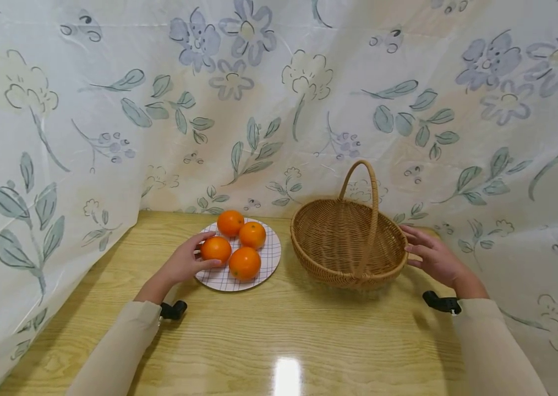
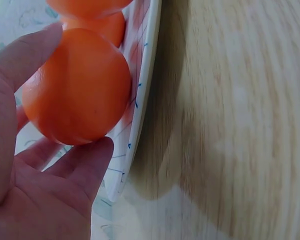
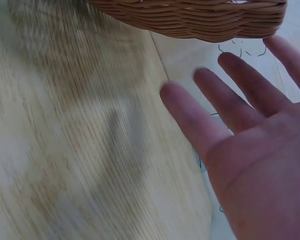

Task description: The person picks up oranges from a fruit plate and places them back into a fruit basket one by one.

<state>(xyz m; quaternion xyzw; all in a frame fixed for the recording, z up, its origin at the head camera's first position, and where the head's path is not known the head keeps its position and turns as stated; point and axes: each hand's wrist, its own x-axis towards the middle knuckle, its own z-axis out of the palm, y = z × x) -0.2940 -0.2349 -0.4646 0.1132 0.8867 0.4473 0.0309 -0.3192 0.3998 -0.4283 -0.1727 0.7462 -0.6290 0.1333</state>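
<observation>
Several oranges lie on a round white plate (image 1: 271,258) with a checked line pattern, left of the table's middle. My left hand (image 1: 185,261) has its thumb and fingers round the leftmost orange (image 1: 216,251). In the left wrist view that orange (image 2: 79,87) still rests against the plate, thumb on one side and fingers on the other. A brown wicker basket (image 1: 338,236) with a tall hoop handle stands to the right. Beside its right rim is my right hand (image 1: 435,254), fingers extended; in the right wrist view the fingertips are at the basket's edge (image 3: 200,22), palm bare.
The light wooden table (image 1: 239,341) carries the plate and basket side by side near its back edge. A flowered cloth (image 1: 269,110) hangs close behind them and along both sides. Black camera mounts sit on the wrists.
</observation>
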